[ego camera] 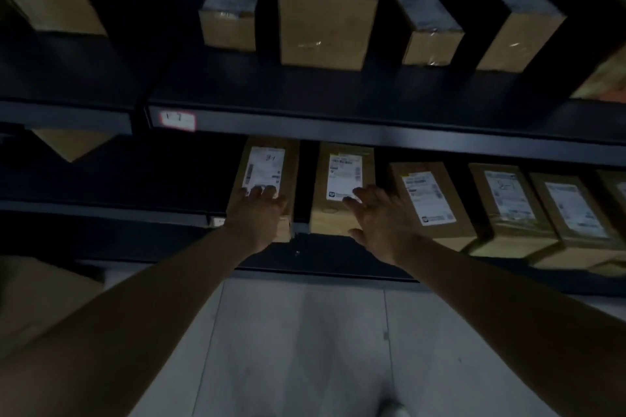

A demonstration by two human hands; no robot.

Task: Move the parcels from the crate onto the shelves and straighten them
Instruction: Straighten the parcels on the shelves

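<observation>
Two brown cardboard parcels with white labels lie side by side on the lower dark shelf (101,210). My left hand (259,215) rests flat on the near end of the left parcel (267,162), fingers straight over its label. My right hand (376,217) lies with spread fingers on the near right corner of the second parcel (342,173). A narrow dark gap separates the two parcels. No crate is in view.
Several more labelled parcels (430,200) stand in a row to the right on the same shelf. The upper shelf (338,122) carries several boxes (325,17) and a red-edged tag (178,120). A large carton (37,301) sits low at left. Pale floor (305,349) lies below.
</observation>
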